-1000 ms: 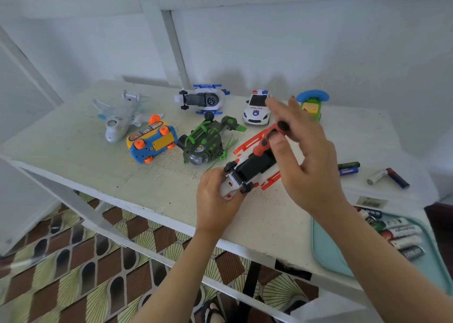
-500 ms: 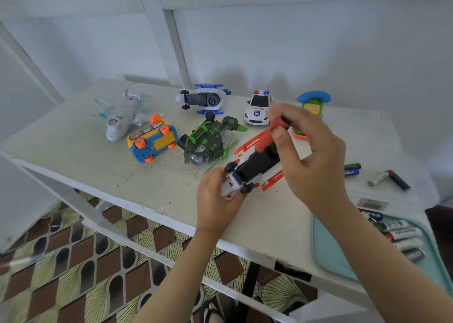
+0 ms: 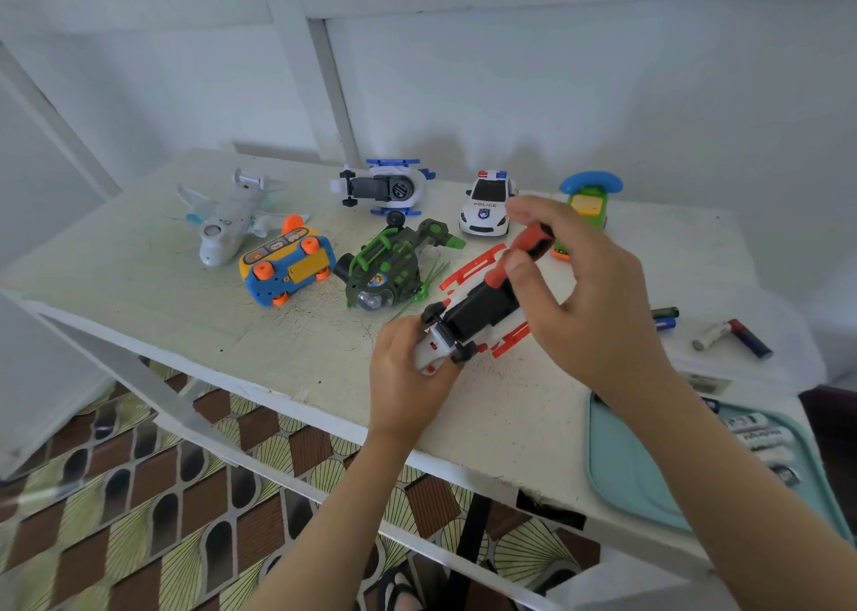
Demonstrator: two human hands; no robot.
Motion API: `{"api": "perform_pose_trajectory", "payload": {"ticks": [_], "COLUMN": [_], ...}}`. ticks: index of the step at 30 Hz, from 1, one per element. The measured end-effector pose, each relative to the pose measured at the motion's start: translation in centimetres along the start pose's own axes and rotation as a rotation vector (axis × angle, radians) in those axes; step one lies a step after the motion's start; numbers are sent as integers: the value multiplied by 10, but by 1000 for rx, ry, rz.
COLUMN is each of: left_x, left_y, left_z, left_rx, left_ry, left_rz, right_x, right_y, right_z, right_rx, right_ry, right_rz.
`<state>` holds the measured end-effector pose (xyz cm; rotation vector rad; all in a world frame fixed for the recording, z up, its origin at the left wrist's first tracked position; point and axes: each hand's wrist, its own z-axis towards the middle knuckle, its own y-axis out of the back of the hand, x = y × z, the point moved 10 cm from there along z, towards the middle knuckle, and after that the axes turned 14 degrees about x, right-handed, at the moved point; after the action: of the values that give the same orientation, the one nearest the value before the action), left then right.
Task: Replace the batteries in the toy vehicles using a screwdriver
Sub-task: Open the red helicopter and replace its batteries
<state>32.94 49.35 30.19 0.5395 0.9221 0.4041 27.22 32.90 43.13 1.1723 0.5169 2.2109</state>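
The thumb and fingertips of the right hand pinch the red-and-black handle of the screwdriver, just right of the frame's centre. The handle slants down and to the left, and its tip is hidden against the black underside of the red-and-white toy. The left hand curls round that toy's white nose, bracing it on the table at mid-frame, belly up, small black wheels in the air, red finned parts spread to either side. By my reading this is the screw-turning step at the battery cover. Whether the screw is being loosened or tightened cannot be told, and the cover itself is not clearly visible. The next move calls for steady pressure in line with the screw, and a firm brace so that the light plastic body does not twist. Loose batteries lie to the right, with more in the teal tray at lower right.
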Motion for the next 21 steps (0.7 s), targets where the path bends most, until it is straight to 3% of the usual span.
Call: {"api": "perform_pose_trajectory", "payload": {"ticks": [10, 21], "left_x": [4, 4], "left_y": [4, 4], "left_z": [0, 1], "left_rx": [-40, -32], "left_ry": [44, 54], "left_rz": [44, 42], "right_x": [-19, -35], "right_y": [-5, -33], "right_z": [-21, -47], "right_rx": [289, 372], "right_ry": [-152, -249], "right_rz": [-110, -80]}}
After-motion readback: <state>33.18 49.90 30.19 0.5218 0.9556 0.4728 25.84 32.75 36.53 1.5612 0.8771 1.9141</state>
